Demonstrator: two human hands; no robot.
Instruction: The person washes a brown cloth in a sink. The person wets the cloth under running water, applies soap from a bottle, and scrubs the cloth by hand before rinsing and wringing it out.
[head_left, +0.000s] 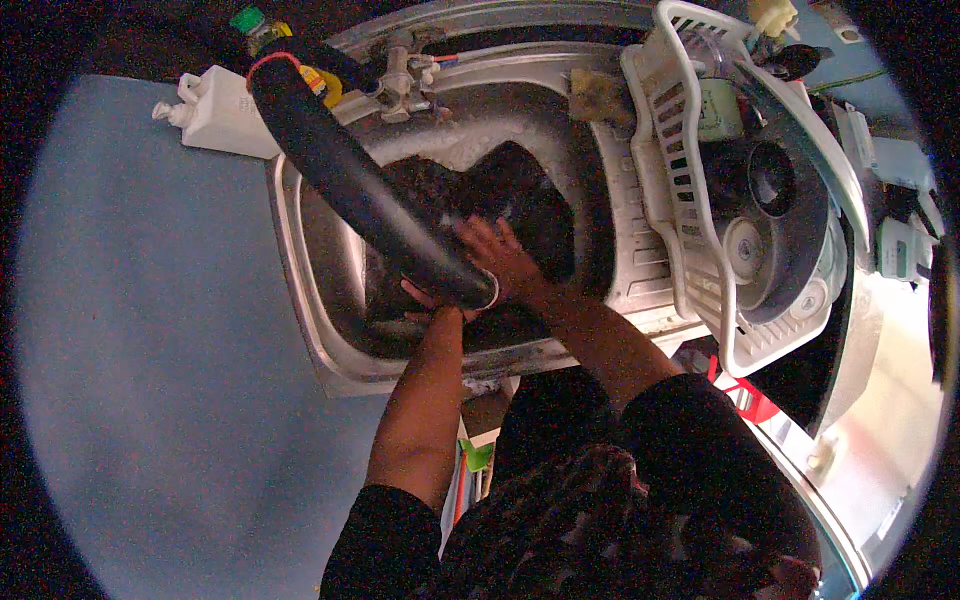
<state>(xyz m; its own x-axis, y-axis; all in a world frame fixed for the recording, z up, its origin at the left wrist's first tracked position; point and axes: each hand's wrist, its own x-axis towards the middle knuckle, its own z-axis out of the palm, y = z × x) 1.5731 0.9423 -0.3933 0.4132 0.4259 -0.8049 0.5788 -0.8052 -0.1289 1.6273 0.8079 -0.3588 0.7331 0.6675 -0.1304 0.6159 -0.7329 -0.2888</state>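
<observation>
Dark wet cloth (525, 202) lies bunched in the steel sink (592, 172). My right hand (504, 255) rests on it, palm down, with the fingers somewhat spread. Beside it, my left hand (421, 298) is also low in the sink. A thick black tube (360, 187), possibly the tap's spout, crosses in front and hides much of that hand, so its grip is unclear. The tube has a red ring at its upper end and a pale rim at its lower end, just above my hands.
Left of the sink runs a blue-grey worktop (165, 337), with a white pump bottle (225, 112) at its back. Behind the basin stands a metal tap (401, 82); a sponge (598, 97) sits on the rim. A white dish rack (686, 187) holds pots and dishes at right.
</observation>
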